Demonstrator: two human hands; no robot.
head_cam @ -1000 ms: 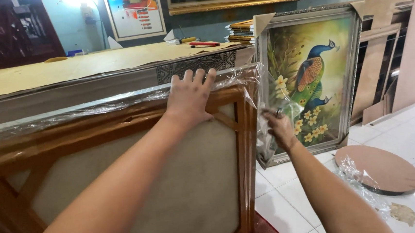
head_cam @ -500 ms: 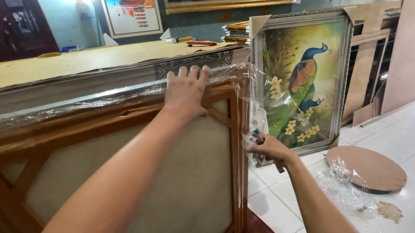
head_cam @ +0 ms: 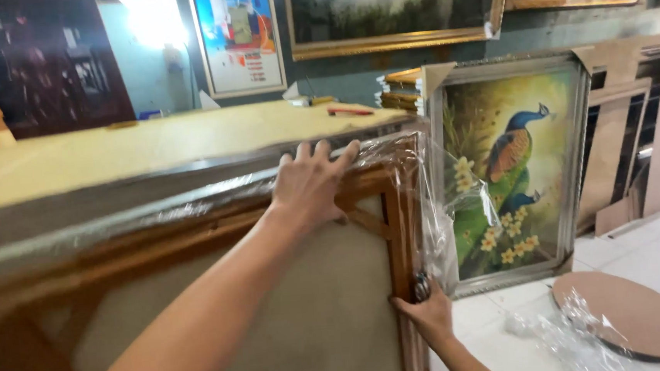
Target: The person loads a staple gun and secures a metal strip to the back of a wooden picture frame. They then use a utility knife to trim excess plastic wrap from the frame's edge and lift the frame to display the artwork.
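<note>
Step in hand, as judged: wrapping a large wooden frame (head_cam: 198, 295) in clear plastic film (head_cam: 416, 203); film is already drawn over the top edge and right corner, so the wrap looks partly done. The frame stands upright on the tiled floor (head_cam: 644, 249), near and left of centre, its canvas back facing the camera, leaning toward the yellow-topped surface (head_cam: 111, 150) behind it. Left hand (head_cam: 310, 183): arm extended forward, palm flat on the top rail, fingers spread and draped over the far edge, pinning the film, not clenched. Right hand (head_cam: 428, 314): low at the frame's right edge, fingers curled around a small dark roll (head_cam: 421, 286), probably tape; grip partly hidden. Next move probably calls for keeping the film taut while fixing it along the right side. A peacock painting (head_cam: 511, 173) leans just right of the frame.
</note>
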